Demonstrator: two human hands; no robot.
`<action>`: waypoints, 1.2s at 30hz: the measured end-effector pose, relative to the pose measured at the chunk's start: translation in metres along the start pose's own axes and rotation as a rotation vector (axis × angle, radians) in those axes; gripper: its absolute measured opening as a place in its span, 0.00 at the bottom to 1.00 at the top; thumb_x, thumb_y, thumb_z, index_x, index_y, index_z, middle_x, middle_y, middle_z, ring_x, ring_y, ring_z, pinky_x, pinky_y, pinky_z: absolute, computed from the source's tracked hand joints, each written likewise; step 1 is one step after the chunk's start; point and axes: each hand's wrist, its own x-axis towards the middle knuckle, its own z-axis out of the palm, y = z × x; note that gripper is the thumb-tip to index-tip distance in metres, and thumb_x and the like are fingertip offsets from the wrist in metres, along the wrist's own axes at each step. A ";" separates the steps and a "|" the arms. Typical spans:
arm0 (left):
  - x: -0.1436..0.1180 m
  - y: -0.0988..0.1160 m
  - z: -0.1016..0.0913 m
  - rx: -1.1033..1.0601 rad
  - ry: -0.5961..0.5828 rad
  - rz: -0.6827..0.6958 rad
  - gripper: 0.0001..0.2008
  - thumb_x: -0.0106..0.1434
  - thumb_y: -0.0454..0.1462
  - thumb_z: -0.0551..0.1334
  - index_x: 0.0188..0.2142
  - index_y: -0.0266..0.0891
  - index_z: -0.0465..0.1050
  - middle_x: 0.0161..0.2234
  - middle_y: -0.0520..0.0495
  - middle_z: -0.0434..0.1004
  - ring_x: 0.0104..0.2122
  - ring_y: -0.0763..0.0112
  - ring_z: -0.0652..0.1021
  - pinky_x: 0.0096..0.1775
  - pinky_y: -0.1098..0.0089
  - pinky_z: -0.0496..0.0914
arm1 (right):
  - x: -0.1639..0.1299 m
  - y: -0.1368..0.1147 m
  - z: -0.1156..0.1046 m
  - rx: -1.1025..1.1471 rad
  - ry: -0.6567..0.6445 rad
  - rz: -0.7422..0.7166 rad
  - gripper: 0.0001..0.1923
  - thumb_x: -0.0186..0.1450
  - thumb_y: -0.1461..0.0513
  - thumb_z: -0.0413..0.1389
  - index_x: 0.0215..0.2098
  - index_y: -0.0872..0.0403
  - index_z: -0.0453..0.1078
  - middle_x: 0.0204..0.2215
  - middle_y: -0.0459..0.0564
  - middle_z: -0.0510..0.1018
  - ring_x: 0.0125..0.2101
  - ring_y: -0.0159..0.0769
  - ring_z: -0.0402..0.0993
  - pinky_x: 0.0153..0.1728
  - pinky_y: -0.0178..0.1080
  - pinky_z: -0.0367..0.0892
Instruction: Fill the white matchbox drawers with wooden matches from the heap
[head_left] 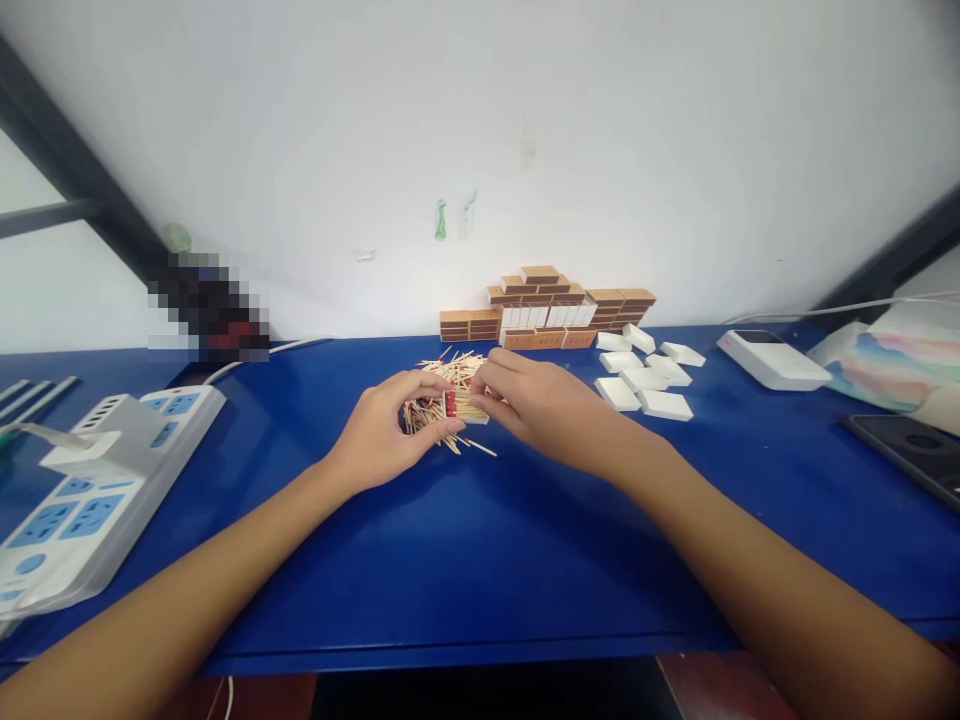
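My left hand [386, 425] is closed around the left end of a small white matchbox tray [480, 420], thumb in front and fingers behind. Red-headed matches [457, 404] lie side by side in it, heads to the left. Over the tray's right end, my right hand [544, 405] has its fingers pinched together at the matches; how many they grip is hidden. A pile of loose matches [459, 368] spreads behind and beneath the tray, and one stray match [481, 448] lies in front.
Brown matchboxes [536, 290] are stacked against the wall. Several white trays [643, 379] lie to the right, near a white device [772, 360] and a dark phone [911, 450]. A power strip [112, 500] with a plug sits left on the blue table [480, 570].
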 end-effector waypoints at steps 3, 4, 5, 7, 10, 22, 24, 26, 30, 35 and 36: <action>-0.001 0.000 0.000 0.019 0.008 0.009 0.18 0.63 0.46 0.72 0.49 0.43 0.75 0.46 0.46 0.85 0.46 0.58 0.84 0.50 0.59 0.77 | 0.000 0.002 -0.001 0.000 -0.007 0.017 0.08 0.76 0.63 0.50 0.41 0.56 0.69 0.40 0.52 0.72 0.31 0.33 0.64 0.30 0.38 0.55; 0.000 0.000 0.000 0.024 0.006 0.010 0.18 0.63 0.46 0.72 0.49 0.43 0.75 0.46 0.46 0.84 0.47 0.58 0.84 0.50 0.59 0.77 | 0.000 0.002 -0.001 -0.006 -0.015 0.023 0.08 0.76 0.62 0.50 0.40 0.56 0.69 0.40 0.52 0.72 0.30 0.33 0.64 0.30 0.38 0.55; 0.000 0.000 0.000 0.028 0.002 0.010 0.18 0.63 0.46 0.72 0.49 0.43 0.75 0.46 0.46 0.84 0.47 0.58 0.84 0.50 0.59 0.77 | 0.000 0.002 -0.001 -0.013 -0.026 0.028 0.09 0.76 0.62 0.50 0.40 0.56 0.69 0.40 0.52 0.72 0.30 0.33 0.64 0.30 0.38 0.55; 0.000 0.000 0.000 0.034 -0.002 0.009 0.18 0.63 0.47 0.72 0.49 0.44 0.76 0.47 0.46 0.84 0.48 0.58 0.83 0.51 0.58 0.77 | 0.000 0.001 -0.002 -0.013 -0.046 0.029 0.09 0.76 0.62 0.50 0.40 0.56 0.69 0.40 0.52 0.72 0.30 0.34 0.64 0.30 0.38 0.55; 0.000 0.001 0.000 0.032 -0.003 0.005 0.19 0.63 0.47 0.72 0.49 0.43 0.75 0.46 0.45 0.84 0.47 0.57 0.84 0.50 0.58 0.78 | 0.000 0.001 -0.004 0.029 -0.065 0.014 0.08 0.76 0.63 0.50 0.39 0.56 0.69 0.40 0.52 0.73 0.31 0.34 0.66 0.31 0.37 0.56; 0.000 0.001 0.000 0.012 -0.015 -0.028 0.19 0.63 0.47 0.72 0.49 0.43 0.75 0.47 0.45 0.84 0.48 0.56 0.84 0.52 0.57 0.77 | -0.002 0.001 -0.003 0.066 0.023 0.011 0.05 0.75 0.64 0.52 0.41 0.56 0.69 0.40 0.51 0.73 0.29 0.32 0.65 0.30 0.37 0.54; 0.000 0.002 0.000 -0.006 -0.005 -0.044 0.19 0.62 0.47 0.72 0.49 0.43 0.75 0.47 0.45 0.84 0.48 0.56 0.84 0.52 0.57 0.77 | -0.002 0.001 -0.002 0.066 0.040 -0.003 0.05 0.74 0.64 0.52 0.42 0.56 0.69 0.40 0.51 0.73 0.29 0.32 0.64 0.30 0.37 0.53; 0.000 0.003 0.000 -0.042 0.010 -0.076 0.19 0.62 0.47 0.72 0.48 0.43 0.75 0.47 0.46 0.84 0.48 0.57 0.84 0.52 0.58 0.77 | -0.002 0.001 -0.001 0.063 0.051 -0.017 0.06 0.75 0.64 0.51 0.41 0.56 0.69 0.39 0.51 0.73 0.29 0.33 0.63 0.30 0.37 0.53; 0.001 0.004 0.000 -0.105 0.028 -0.130 0.18 0.63 0.47 0.71 0.48 0.43 0.75 0.46 0.47 0.84 0.47 0.58 0.84 0.51 0.59 0.77 | -0.001 -0.001 0.001 0.064 0.081 -0.005 0.09 0.76 0.62 0.50 0.41 0.56 0.69 0.38 0.51 0.73 0.28 0.33 0.62 0.30 0.38 0.53; 0.005 0.002 -0.002 -0.119 0.093 -0.174 0.16 0.64 0.46 0.70 0.48 0.41 0.75 0.44 0.46 0.85 0.44 0.61 0.84 0.47 0.62 0.78 | -0.001 -0.001 -0.002 0.121 0.132 -0.013 0.09 0.76 0.60 0.49 0.44 0.55 0.70 0.40 0.52 0.75 0.31 0.34 0.67 0.32 0.38 0.57; 0.005 0.001 -0.002 -0.121 0.099 -0.181 0.16 0.65 0.46 0.70 0.48 0.41 0.75 0.43 0.45 0.85 0.43 0.61 0.84 0.46 0.62 0.78 | 0.000 0.002 -0.005 0.126 0.150 -0.028 0.09 0.76 0.60 0.50 0.45 0.54 0.70 0.40 0.52 0.75 0.32 0.35 0.68 0.32 0.38 0.58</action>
